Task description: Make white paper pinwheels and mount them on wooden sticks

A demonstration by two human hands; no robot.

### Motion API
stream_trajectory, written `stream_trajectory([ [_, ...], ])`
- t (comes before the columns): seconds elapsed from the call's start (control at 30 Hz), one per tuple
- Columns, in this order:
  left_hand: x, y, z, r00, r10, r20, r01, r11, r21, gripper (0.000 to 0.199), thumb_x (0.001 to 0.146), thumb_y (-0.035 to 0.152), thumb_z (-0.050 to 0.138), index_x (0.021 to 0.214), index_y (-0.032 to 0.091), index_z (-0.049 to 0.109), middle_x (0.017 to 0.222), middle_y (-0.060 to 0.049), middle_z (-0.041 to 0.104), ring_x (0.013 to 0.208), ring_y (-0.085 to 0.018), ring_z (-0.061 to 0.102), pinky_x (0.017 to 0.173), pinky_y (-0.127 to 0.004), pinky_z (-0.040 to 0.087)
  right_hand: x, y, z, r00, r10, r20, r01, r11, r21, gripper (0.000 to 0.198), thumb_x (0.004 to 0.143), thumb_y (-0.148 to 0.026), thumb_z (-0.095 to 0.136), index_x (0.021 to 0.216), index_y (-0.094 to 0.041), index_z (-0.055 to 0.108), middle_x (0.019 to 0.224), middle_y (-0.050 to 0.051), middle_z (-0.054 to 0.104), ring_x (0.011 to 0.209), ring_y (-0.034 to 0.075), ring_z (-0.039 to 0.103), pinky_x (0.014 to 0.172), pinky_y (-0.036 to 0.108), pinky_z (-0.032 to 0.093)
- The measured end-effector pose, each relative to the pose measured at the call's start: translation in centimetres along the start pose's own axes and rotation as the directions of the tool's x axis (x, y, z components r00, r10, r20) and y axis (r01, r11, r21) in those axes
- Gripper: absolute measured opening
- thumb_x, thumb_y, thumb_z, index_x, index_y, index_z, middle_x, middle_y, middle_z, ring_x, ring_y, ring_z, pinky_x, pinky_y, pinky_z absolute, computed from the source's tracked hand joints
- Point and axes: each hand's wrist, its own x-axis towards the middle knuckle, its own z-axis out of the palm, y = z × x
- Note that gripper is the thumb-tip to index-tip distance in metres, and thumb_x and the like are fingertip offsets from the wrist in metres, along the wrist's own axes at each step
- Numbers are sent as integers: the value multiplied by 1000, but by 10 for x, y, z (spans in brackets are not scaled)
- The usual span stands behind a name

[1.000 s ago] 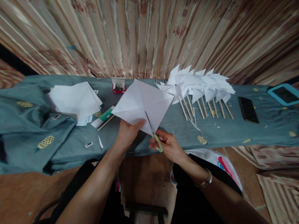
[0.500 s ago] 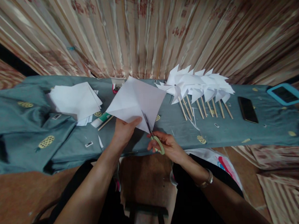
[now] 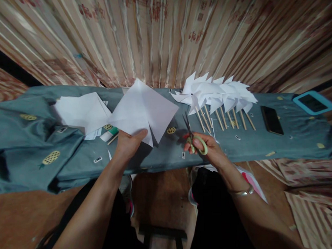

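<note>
Two bare hands worked above the front edge of the tabletop, which was draped in a teal cloth printed with small yellow motifs. The left hand had its fingers clenched on the lower edge of a square sheet of white paper, thumb on top, holding it tilted up over the cloth; the sheet showed creases and a slit running in from its lower corner. The right hand was well apart from the sheet, to its right, its fingers closed through the pale green handles of a pair of scissors — the dark blades pointed up and away, and whether they were parted could not be told. A metal bangle circled the right wrist.

Behind the left hand lay a loose stack of white sheets, with a green-and-white glue tube just beside it. To the right, a row of white paper pinwheels on wooden sticks lay side by side, and further along a dark phone and a blue-framed tablet rested on the cloth. Small paper scraps were scattered near the front edge — a striped curtain hung behind.
</note>
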Motion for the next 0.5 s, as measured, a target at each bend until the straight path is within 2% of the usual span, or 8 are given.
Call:
stream_trajectory([
  [0.07,-4,0,1,998,21,55,-24,999,41,50,52,26,81,100,21,65,87,-5,71,91,-28,66,88,-39,51,5,-1,-4,991,-32,-130,39,998,49,56,67,-67,72,95,-18,68,72,3,71,56,11,57,50,23,41],
  [0.13,-7,1,4,990,32,137,-44,996,81,39,53,25,79,90,21,67,85,-5,71,88,-28,66,86,-38,52,9,-2,-5,978,-36,-205,62,991,120,61,63,-70,72,95,-19,68,75,3,71,58,12,58,50,24,41],
  [0.23,-11,5,9,968,42,249,-80,986,145,26,53,21,76,78,20,69,82,-4,72,84,-27,67,84,-36,53,15,-4,-5,977,-17,-213,61,978,202,67,54,-74,75,92,-19,69,76,3,69,60,13,60,50,24,42],
  [0.33,-13,9,13,959,40,281,-96,977,188,22,51,19,75,73,20,71,74,-3,72,79,-28,67,82,-36,53,19,-2,-4,977,-37,-212,80,977,196,65,52,-72,77,91,-21,69,72,0,66,60,12,58,51,24,43],
  [0.5,-14,8,14,952,68,299,-133,971,201,16,51,16,75,66,21,72,72,-3,72,77,-27,67,82,-34,52,23,3,0,958,-79,-275,116,986,120,47,52,-49,87,87,-24,68,67,-6,60,56,10,51,55,25,46],
])
